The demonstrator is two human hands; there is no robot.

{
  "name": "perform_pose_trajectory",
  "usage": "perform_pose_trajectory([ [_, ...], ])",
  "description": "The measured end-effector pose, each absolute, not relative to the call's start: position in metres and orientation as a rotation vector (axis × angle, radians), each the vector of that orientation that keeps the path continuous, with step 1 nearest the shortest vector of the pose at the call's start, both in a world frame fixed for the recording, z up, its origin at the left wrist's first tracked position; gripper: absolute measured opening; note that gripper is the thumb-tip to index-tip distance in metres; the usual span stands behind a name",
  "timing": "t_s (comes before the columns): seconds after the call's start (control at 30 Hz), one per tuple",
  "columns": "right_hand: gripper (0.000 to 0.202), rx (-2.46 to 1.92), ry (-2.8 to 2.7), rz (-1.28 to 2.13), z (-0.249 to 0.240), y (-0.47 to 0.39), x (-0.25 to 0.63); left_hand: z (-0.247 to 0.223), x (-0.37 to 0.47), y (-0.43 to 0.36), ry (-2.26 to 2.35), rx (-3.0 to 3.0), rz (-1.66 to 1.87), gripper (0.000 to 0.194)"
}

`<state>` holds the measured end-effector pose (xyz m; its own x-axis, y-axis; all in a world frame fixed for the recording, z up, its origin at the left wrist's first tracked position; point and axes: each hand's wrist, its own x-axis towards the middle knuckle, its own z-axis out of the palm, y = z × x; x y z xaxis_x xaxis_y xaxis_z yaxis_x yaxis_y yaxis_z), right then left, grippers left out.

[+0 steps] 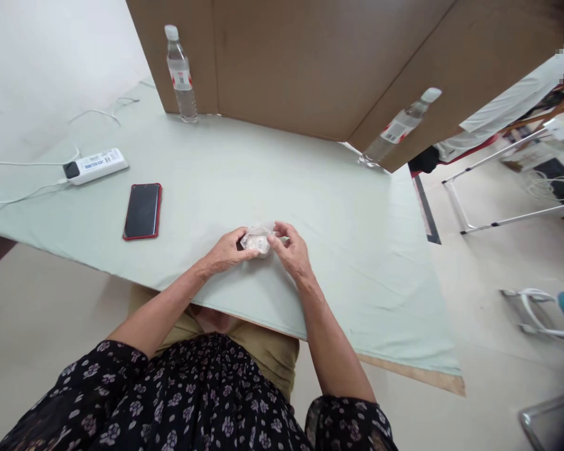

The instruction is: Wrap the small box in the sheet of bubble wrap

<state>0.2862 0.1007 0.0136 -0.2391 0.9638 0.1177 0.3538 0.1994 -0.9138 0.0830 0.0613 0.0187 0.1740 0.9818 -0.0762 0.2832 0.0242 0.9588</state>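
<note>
Near the table's front edge, both hands meet at a small clear plastic bag (257,242) with whitish contents that I cannot make out. My left hand (229,252) grips the bag's left side, its thumb lying along the front. On the other side, my right hand (290,249) pinches the bag's upper right edge between thumb and fingers. The plastic stands up loosely at the top, towards the back. A dark spot shows between my left thumb and forefinger; what it is stays unclear.
A phone in a red case (142,212) lies to the left, with a white power strip (97,166) and cables behind it. Water bottles stand at the back left (182,78) and back right (398,129), against a brown cardboard screen (301,62). Pale green cloth (357,250) covers the table.
</note>
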Motion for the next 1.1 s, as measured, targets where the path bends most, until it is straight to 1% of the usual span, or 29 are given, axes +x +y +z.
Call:
perform_pose_trajectory([
  [0.1, 0.047, -1.221, -1.795, 0.827, 0.016, 0.096, 0.298, 0.019, 0.082, 0.066, 1.205, 1.411, 0.883, 0.061],
  [0.17, 0.045, -1.148, -1.918, 0.758, 0.016, 0.093, 0.300, 0.020, 0.081, 0.068, 1.158, 1.408, 0.889, 0.066],
  [0.23, 0.048, -1.070, -2.031, 0.716, 0.014, 0.092, 0.298, 0.020, 0.080, 0.070, 1.134, 1.428, 0.890, 0.067],
  [0.47, 0.053, -0.960, -2.273, 0.750, 0.008, 0.098, 0.288, 0.018, 0.076, 0.073, 1.107, 1.480, 0.832, 0.061],
  [0.63, 0.046, -0.946, -2.292, 0.810, 0.009, 0.099, 0.289, 0.021, 0.077, 0.074, 1.087, 1.427, 0.801, 0.060],
  [0.77, 0.043, -0.983, -2.260, 0.732, 0.010, 0.096, 0.290, 0.020, 0.076, 0.075, 1.027, 1.318, 0.781, 0.061],
  [0.83, 0.052, -1.038, -2.224, 0.701, 0.009, 0.095, 0.294, 0.018, 0.074, 0.075, 1.008, 1.286, 0.779, 0.060],
  [0.9, 0.073, -1.075, -2.153, 0.733, 0.009, 0.095, 0.299, 0.017, 0.072, 0.076, 1.007, 1.277, 0.776, 0.058],
  [0.97, 0.095, -1.075, -2.086, 0.871, 0.008, 0.095, 0.302, 0.018, 0.072, 0.076, 1.019, 1.275, 0.769, 0.054],
  [1.0, 0.103, -1.063, -2.065, 0.967, 0.007, 0.096, 0.302, 0.018, 0.072, 0.077, 1.028, 1.273, 0.766, 0.054],
  [1.03, 0.106, -1.051, -2.049, 1.061, 0.005, 0.096, 0.301, 0.019, 0.073, 0.076, 1.041, 1.268, 0.767, 0.053],
  [1.1, 0.103, -1.050, -1.996, 1.178, 0.001, 0.095, 0.296, 0.022, 0.077, 0.076, 1.083, 1.257, 0.788, 0.054],
])
